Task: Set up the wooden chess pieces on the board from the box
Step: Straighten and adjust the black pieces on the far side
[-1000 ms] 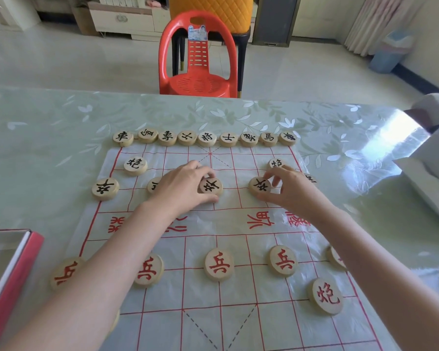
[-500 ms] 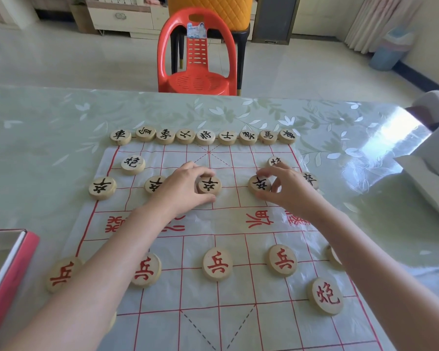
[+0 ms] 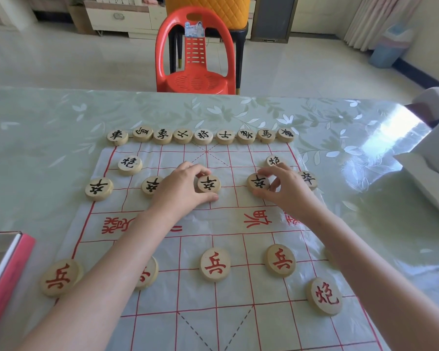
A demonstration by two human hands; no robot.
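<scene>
Red-edged box cut off at left frame edge. Left forearm half-covers a red-lettered round wooden piece. Left hand grip pinches centre black-lettered wooden disc. Right hand grip pinches neighbouring black-lettered wooden disc. Both discs lie flat on white red-gridded plastic board. Glossy green floral tabletop, red plastic chair behind.

Left hand and right hand pinch black pieces.

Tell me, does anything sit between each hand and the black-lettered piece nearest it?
Nothing visible does. The left hand pinches the middle black-lettered piece, and the right hand pinches the next piece to its right; both lie flat on the board.
</scene>
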